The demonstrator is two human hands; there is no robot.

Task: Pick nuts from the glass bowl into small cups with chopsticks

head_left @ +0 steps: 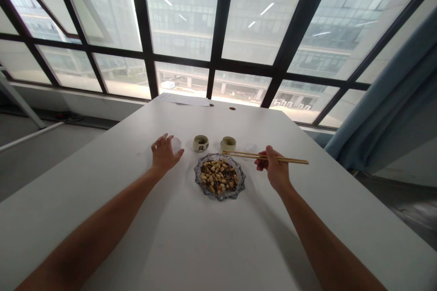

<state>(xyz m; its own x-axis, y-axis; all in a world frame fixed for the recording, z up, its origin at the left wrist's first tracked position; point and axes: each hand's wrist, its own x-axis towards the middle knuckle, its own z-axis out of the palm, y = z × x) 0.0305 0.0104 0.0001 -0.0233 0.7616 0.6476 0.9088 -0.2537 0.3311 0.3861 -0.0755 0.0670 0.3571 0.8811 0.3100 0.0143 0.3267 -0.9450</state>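
Observation:
My left hand (164, 153) has its fingers curved around a small clear cup (176, 145) left of the bowl. In my right hand (274, 167) is a pair of wooden chopsticks (290, 160), held nearly level, tips pointing left. Those tips are over the near rim of the right green cup (228, 143). A second green cup (200, 143) with dark characters stands to its left. In front of both cups, a scalloped glass bowl (221, 197) holds peanuts and dark seeds. Another clear object (251, 147), faint in outline, lies behind the chopsticks.
White sheets of paper (184, 99) lie at the far edge of the white table (218, 245). Two small round dark items (232, 108) are beside them. Large windows stand beyond the table, and a blue curtain (385, 95) hangs at the right.

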